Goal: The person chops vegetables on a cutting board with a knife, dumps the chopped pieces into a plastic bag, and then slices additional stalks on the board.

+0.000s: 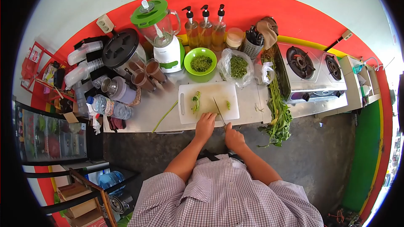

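My right hand (234,138) is wrapped round the handle of a knife (219,111), its blade slanting up and left over the white cutting board (187,117). My left hand (205,124) rests at the board's near edge, left of the blade, fingers drawn together; what they hold, if anything, is hidden. A bunch of green leaves and stalks (196,102) lies on the board above my left hand. Right of the blade sits a small bit of chopped greens (228,105).
Behind the board stand a green bowl (188,70) and a plastic bag (227,61), both holding chopped greens. Long leafy stalks (275,109) hang over the counter edge beside the gas stove (311,86). A blender (166,52), pump bottles (205,31) and a water bottle (111,107) stand around. One loose stalk (165,116) lies left.
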The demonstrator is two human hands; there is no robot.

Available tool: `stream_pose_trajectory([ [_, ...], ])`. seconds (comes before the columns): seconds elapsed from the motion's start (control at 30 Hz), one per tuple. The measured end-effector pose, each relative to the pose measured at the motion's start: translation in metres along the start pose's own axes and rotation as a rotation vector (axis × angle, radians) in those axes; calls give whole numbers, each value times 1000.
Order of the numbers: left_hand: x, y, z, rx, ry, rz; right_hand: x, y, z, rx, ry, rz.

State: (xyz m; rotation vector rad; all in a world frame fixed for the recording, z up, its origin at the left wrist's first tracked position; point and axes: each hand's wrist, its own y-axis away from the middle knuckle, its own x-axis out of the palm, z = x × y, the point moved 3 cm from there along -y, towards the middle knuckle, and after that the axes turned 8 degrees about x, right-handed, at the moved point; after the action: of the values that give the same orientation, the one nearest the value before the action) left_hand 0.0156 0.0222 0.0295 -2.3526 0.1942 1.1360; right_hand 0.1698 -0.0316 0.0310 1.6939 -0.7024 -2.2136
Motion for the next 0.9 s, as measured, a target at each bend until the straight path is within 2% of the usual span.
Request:
stream_pose_trajectory([
  [0.07,0,1,1,27,-8,5,-24,9,9,-9,24,33],
  [0.2,3,2,2,18,-6,-8,-11,12,10,25,8,54],
  [0.27,1,1,0,-74,38,-3,8,3,7,29,0,18],
  [0.47,3,-3,10,-143,145,-36,-22,9,16,23,45,94],
  [0.6,3,-11,17,-171,204,-49,0,0,16,60,-17,86],
  [0.67,4,-15,23,-318,327,49,-2,-5,17,33,-24,81],
  [0.8,10,-21,35,-314,377,99,-14,3,19,23,-4,43],
  [0.9,15,-20,38,-386,426,130,-5,4,21,57,-15,84],
])
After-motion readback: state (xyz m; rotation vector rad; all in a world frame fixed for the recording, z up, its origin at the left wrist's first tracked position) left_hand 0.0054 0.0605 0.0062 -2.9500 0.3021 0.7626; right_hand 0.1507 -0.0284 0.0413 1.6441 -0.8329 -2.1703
